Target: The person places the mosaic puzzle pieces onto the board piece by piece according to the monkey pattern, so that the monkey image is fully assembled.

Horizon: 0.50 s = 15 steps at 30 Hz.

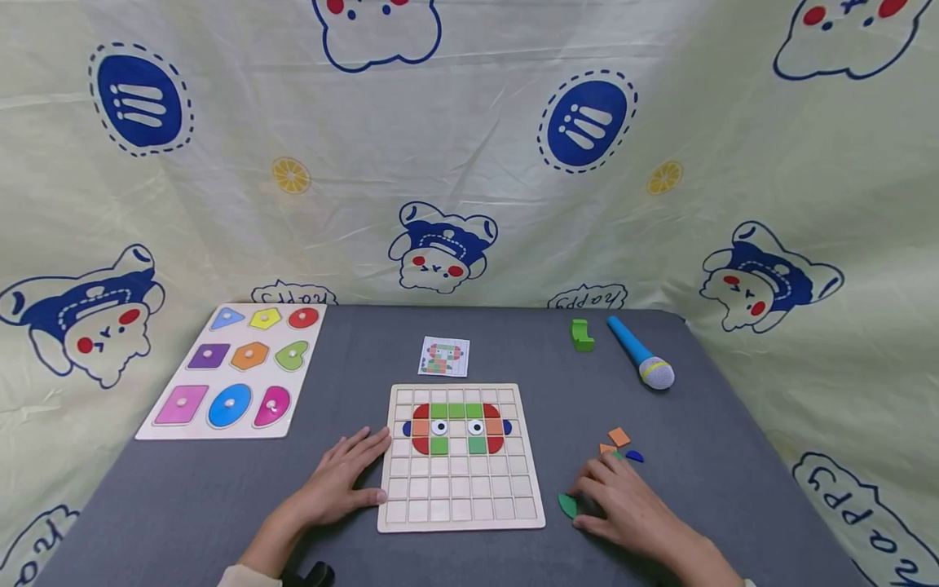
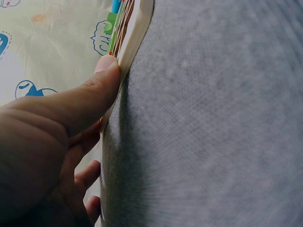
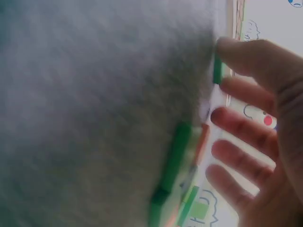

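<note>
A pale grid board (image 1: 460, 511) lies in front of me, its upper rows bearing red, green, orange and blue pieces and two eye tiles (image 1: 439, 427). My left hand (image 1: 339, 477) rests at the board's left edge, fingers extended, thumb touching the rim (image 2: 137, 35). To the right of the board, my right hand (image 1: 623, 505) pinches a green curved piece (image 1: 568, 505) between thumb and index fingertips, low at the table. In the right wrist view that green piece (image 3: 218, 70) spans the two tips, while the other fingers are spread. More green pieces (image 3: 175, 156) lie below the hand.
Orange squares (image 1: 619, 437) and a blue half-round piece (image 1: 635, 456) lie beyond my right hand. A pattern card (image 1: 443, 357) sits behind the board. A shape puzzle (image 1: 198, 371) lies at the left. A green block (image 1: 582, 335) and toy microphone (image 1: 641, 352) are at back right.
</note>
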Tool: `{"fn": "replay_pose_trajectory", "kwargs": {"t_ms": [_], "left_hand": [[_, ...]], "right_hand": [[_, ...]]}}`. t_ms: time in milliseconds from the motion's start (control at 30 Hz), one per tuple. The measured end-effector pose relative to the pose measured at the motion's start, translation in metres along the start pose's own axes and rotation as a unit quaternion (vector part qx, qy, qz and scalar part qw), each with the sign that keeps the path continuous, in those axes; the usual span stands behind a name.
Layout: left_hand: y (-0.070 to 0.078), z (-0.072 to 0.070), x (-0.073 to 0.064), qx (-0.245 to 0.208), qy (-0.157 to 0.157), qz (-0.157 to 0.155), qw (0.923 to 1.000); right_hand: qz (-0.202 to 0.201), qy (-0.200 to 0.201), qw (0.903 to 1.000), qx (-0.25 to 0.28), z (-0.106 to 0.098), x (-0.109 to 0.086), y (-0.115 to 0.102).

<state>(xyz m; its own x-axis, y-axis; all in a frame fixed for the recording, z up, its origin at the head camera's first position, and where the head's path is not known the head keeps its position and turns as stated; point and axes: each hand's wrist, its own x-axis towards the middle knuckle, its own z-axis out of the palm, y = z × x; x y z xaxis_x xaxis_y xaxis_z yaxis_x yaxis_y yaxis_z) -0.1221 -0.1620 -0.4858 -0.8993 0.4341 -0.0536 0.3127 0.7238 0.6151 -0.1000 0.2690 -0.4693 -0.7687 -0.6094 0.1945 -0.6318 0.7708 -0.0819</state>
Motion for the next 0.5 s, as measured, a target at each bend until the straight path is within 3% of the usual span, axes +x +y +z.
{"fn": "replay_pose_trajectory", "kwargs": {"t_ms": [267, 500], "left_hand": [[0.0004, -0.0008, -0.0001, 0.002, 0.003, 0.004, 1.0000], [0.0015, -0.0008, 0.0003, 0.000, -0.002, -0.003, 1.0000]], "right_hand": [[-0.044, -0.028, 0.9979, 0.039, -0.0024, 0.0028, 0.0023], [-0.050, -0.002, 0.9982, 0.033, 0.0004, 0.0009, 0.0069]]}}
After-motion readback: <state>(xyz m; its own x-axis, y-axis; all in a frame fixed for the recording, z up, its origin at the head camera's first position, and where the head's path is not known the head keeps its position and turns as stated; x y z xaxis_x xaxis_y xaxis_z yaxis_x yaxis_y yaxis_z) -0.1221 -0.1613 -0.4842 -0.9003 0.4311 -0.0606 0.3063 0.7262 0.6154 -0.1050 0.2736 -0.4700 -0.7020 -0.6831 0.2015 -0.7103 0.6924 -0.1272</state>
